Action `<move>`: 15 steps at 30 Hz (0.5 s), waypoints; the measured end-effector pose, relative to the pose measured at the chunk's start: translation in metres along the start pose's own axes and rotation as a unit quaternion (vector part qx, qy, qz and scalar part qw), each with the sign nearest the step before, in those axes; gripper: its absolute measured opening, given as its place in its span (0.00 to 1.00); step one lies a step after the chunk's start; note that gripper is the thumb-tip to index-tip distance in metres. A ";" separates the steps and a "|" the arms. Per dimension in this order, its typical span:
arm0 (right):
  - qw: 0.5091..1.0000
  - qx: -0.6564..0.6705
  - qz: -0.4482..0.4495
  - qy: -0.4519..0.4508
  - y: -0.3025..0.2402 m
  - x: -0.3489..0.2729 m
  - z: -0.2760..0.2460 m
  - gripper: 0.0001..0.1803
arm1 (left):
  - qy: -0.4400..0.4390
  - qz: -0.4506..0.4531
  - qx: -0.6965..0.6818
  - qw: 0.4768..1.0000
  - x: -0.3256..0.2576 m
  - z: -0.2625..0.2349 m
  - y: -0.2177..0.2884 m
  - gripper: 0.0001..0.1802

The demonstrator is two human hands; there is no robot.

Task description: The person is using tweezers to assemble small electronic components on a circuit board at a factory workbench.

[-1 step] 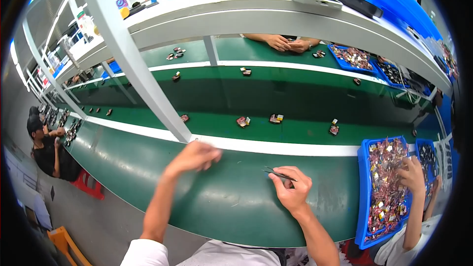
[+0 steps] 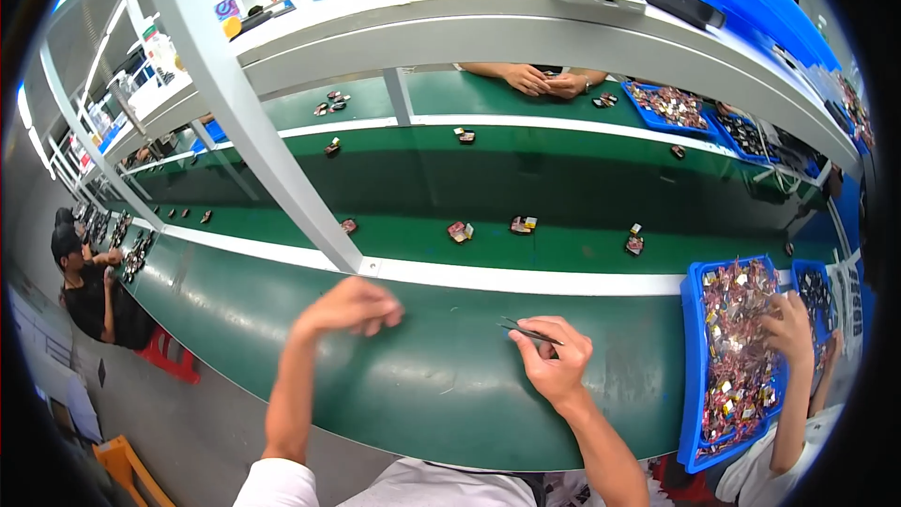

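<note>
"Since the right hand point(image 2: 563, 361) holds the dark tweezers point(image 2: 539, 332) just right of the frame's centre, how would they handle?"

"Light and springy, I'd judge: thin, stiff arms that give under a pinch. The fine tips, pointing left, could bend if knocked."

"Where to take hold?"

"Along the arms, as here: the fingers are closed on them, leaving the tips free and slightly parted, with nothing visible between. A smooth finish might slip if pinched too far back."

"And the left hand point(image 2: 349, 308)?"

"Over the green table point(image 2: 422, 394), left of centre, its fingers loosely bent; I see nothing in them."

"Which containers are there?"

"At the right, a long blue tray point(image 2: 693, 366) is heaped with reddish wired parts point(image 2: 737, 399); a co-worker's hand point(image 2: 788, 327) is at the heap. Those look light, soft-wired and prone to tangle. Just beyond, a smaller blue tray point(image 2: 796, 277) holds dark pieces point(image 2: 815, 295). In the upper right, another blue tray point(image 2: 680, 131) carries a similar reddish heap."
</note>
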State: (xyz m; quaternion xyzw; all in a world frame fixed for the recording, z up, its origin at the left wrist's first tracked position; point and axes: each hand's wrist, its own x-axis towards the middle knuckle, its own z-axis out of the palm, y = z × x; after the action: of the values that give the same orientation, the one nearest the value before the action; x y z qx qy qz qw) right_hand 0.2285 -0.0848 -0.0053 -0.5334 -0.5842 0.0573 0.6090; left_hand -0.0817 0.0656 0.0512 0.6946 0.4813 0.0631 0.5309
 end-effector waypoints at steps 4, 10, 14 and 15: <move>1.000 0.017 -0.009 -0.021 -0.003 -0.001 0.006 0.11 | 0.205 -0.067 0.011 0.976 -0.037 -0.079 -0.068 0.10; 0.999 0.019 -0.011 -0.024 0.004 -0.004 0.014 0.09 | 0.506 0.062 0.115 0.852 0.058 -0.145 -0.132 0.09; 0.999 0.042 -0.005 -0.026 0.011 -0.006 0.016 0.08 | 0.324 0.199 -0.060 0.923 0.110 -0.167 -0.157 0.15; 0.999 0.044 -0.004 -0.024 0.009 -0.004 0.025 0.08 | 0.366 0.137 0.162 0.906 0.110 -0.192 -0.181 0.13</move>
State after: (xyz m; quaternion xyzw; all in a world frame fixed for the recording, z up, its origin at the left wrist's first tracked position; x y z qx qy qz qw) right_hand 0.2128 -0.0693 -0.0211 -0.5024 -0.5972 0.0934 0.6183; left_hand -0.2475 0.2717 -0.0576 0.7583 0.5457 0.3059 0.1835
